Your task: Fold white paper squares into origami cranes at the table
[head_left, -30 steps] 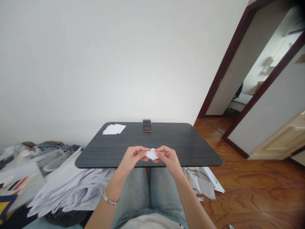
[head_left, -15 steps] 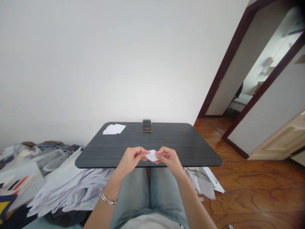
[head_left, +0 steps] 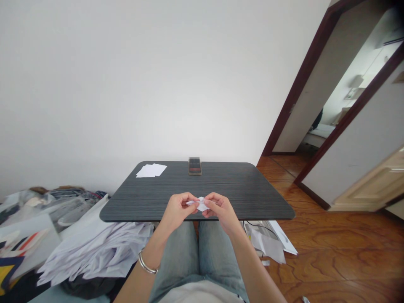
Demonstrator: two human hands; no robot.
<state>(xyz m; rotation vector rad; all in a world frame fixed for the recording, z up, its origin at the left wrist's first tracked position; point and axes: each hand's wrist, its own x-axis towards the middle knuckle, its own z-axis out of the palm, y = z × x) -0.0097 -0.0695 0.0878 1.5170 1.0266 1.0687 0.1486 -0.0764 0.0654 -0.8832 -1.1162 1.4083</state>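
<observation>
A small folded piece of white paper (head_left: 201,205) is held between both hands above the front edge of the dark table (head_left: 233,181). My left hand (head_left: 179,209) pinches its left side, with thumb and fingers pressed on it. On the other side, my right hand (head_left: 220,208) is closed on the paper's right part, its thumb lying on top. The fingertips of the two hands are close together and cover part of the folds. A silver bangle (head_left: 147,263) circles my left wrist.
White paper sheets (head_left: 151,170) lie at the table's back left. A phone-like device (head_left: 195,166) stands at the back middle, near the wall. Piled clothes and white bags (head_left: 94,248) fill the floor at left. Papers and a cable (head_left: 268,240) lie under the right side.
Both hands have drawn slightly closer together, thumbs nearer the paper's middle. The paper's visible shape has changed a little, with a point now showing at its left.
</observation>
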